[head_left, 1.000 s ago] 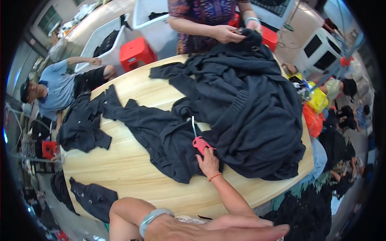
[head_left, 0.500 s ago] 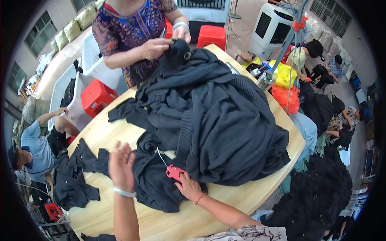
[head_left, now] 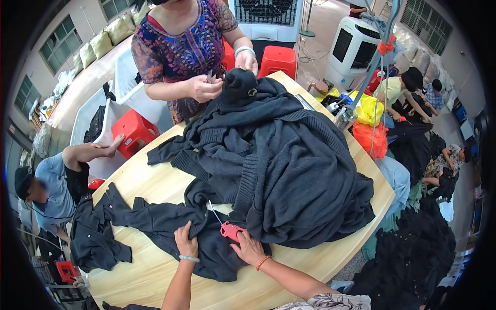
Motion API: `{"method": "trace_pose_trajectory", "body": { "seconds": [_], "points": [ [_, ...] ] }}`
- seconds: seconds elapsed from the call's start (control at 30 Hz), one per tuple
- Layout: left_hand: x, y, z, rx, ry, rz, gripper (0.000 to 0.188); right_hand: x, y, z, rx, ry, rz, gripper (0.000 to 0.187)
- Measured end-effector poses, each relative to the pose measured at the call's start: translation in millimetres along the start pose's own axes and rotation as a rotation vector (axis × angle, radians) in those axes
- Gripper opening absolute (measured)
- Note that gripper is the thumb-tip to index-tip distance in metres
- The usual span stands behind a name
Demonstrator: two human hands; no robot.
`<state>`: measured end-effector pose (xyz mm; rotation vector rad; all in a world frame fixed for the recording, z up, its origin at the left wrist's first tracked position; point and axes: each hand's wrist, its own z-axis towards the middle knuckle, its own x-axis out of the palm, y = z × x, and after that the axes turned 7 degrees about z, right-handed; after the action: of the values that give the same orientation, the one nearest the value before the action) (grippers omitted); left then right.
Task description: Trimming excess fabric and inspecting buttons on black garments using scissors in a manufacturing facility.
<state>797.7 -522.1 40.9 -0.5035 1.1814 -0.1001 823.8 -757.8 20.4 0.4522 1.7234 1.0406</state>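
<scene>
A dark knitted sweater (head_left: 214, 253) lies crumpled on the table in front of me. My left hand (head_left: 186, 243), with a pale bangle at the wrist, is down on its left part, fingers bent into the knit. My right hand (head_left: 250, 249), wearing a beaded bracelet, is closed around the back end of a pink-handled tool (head_left: 231, 231). From the tool's front a thin pale rod points up and left over the sweater. Beside the right hand rises a big heap of dark knitwear (head_left: 305, 181) with ribbed edges.
Across the pale wooden table (head_left: 150, 276), a person (head_left: 181, 51) handles dark knitwear at the heap's far end. Another dark garment (head_left: 98, 237) lies at the left edge. A metal pole (head_left: 374, 49) stands at the right. Red stools (head_left: 135, 133) and dark piles (head_left: 408, 253) surround the table.
My left hand has come down from the air, where it was open, onto the sweater. Its left part now lies further spread. The pink-handled tool stays in my right hand.
</scene>
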Motion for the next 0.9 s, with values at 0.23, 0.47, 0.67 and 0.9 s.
{"method": "trace_pose_trajectory", "body": {
  "seconds": [0.23,0.47,0.67,0.9],
  "points": [
    [-77.3,-65.6,-42.5,-0.101,-0.087,-0.391,0.037,-62.2,45.2,-8.7,-0.011,-0.06,0.226,0.048],
    [-138.5,-123.9,-52.0,0.483,0.278,-0.482,0.051,-55.2,48.6,-12.7,-0.205,-0.076,0.447,0.045],
    [-217.4,-158.6,-63.8,0.415,0.379,-0.754,0.045,-80.9,81.7,-31.8,-0.096,0.098,0.512,0.024],
    [-227.2,-196.2,-69.4,0.306,0.636,-1.577,0.041,-75.9,69.0,-52.8,-0.094,-0.158,0.263,0.025]
  ]
}}
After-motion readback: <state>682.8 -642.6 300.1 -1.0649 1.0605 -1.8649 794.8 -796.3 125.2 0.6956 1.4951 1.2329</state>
